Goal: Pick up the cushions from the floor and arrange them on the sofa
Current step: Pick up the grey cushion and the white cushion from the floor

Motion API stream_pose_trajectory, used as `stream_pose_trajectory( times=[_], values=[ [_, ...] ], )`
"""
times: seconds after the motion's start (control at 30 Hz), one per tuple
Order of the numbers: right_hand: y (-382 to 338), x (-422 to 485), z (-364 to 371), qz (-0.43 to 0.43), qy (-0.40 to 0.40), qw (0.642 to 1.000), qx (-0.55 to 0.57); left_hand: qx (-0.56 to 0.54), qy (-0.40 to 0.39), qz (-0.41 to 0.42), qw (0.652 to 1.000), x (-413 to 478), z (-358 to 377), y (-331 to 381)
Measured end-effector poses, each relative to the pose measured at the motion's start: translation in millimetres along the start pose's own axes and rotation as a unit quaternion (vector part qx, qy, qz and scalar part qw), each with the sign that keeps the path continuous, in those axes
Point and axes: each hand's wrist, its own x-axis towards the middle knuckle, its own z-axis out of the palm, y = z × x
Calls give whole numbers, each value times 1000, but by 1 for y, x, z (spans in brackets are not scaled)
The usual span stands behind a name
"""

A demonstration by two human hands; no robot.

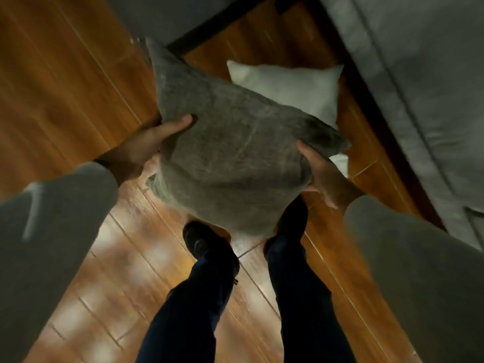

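Seeing left hand (146,142) and right hand (323,174) gripping the square grey fabric cushion (235,158) by opposite edges, fingers closed, above wooden floor (65,87), white square pillow (293,87) lying behind beside grey sofa (419,87).

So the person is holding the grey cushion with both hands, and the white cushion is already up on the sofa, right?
Not quite. Both hands, left hand and right hand, do hold the grey cushion, but the white cushion lies on the wooden floor beside the sofa, as the head view shows.
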Motion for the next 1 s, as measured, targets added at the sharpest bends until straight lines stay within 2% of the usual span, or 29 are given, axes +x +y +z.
stream_pose_trajectory(
  times=[0.13, 0.23, 0.3, 0.37, 0.57, 0.67, 0.83, 1.0],
  values=[
    [-59, -66, -41, -40, 65, 995, 70, 18, -52, 88, 995, -48, 10, 104],
    [-94, -111, -83, -125, 124, 970, 166, 27, -88, 161, 983, -71, 41, 179],
    [-104, -141, -114, -157, 156, 963, 154, 30, -119, 193, 973, -80, 68, 222],
    [-105, -170, -152, -170, 185, 959, 130, 38, -130, 226, 965, -89, 103, 257],
    [-112, -222, -285, -200, 275, 923, 181, 76, -175, 306, 933, -95, 252, 330],
    [-108, -225, -361, -228, 318, 905, 169, 85, -187, 309, 929, -86, 327, 350],
    [-102, -215, -478, -210, 344, 894, 195, 63, -211, 279, 935, -59, 447, 377],
    [-95, -191, -581, -149, 384, 887, 210, 58, -240, 269, 931, -21, 562, 392]
  ],
)
